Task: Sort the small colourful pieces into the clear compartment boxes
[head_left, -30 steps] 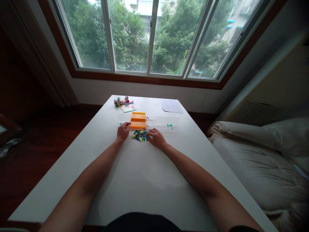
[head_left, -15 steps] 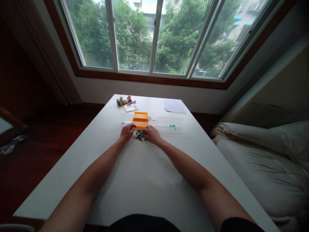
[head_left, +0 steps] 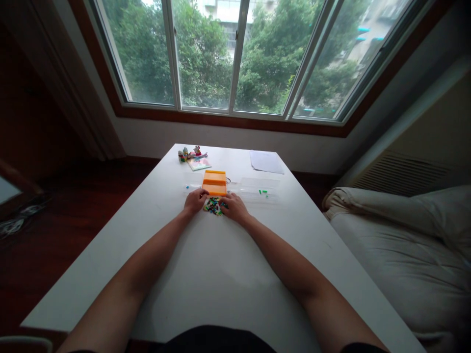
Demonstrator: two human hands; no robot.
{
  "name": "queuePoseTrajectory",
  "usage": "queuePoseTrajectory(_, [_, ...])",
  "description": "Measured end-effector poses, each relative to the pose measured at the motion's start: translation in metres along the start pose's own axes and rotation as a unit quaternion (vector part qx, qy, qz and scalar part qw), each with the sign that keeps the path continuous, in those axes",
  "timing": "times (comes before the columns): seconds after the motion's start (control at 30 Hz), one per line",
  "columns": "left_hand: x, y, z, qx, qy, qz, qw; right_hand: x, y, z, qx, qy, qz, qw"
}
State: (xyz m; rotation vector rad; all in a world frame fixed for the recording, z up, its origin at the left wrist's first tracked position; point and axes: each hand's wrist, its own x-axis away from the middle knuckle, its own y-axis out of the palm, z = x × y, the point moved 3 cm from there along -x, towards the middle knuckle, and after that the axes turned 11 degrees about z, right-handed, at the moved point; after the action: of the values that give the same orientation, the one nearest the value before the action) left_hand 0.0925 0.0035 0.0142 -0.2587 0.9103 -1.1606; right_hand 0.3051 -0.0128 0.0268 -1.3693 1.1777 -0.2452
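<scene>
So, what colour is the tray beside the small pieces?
The tray is orange; head view shows it.

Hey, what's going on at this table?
A person is handling small colored pieces with bare hands. The right hand is at the edge of a multicolored pile, while the left hand is by the near-left corner of an orange tray. A few green pieces lie apart, off to the right. Whether either hand grips a piece is too small to tell.
</scene>
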Motion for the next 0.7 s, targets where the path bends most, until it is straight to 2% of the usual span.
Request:
queuePoseTrajectory(0.3, [0.0013, -0.002, 0.0069, -0.01, -0.004, -0.014, 1.0, 0.0002, 0.0001, -0.003, 0.012, 0.02, 0.018, 1.0])
queuePoseTrajectory(0.7, [0.0016, -0.0013, 0.0069, -0.012, 0.016, -0.019, 1.0, 0.0011, 0.0022, -0.003, -0.008, -0.001, 0.003, 1.0])
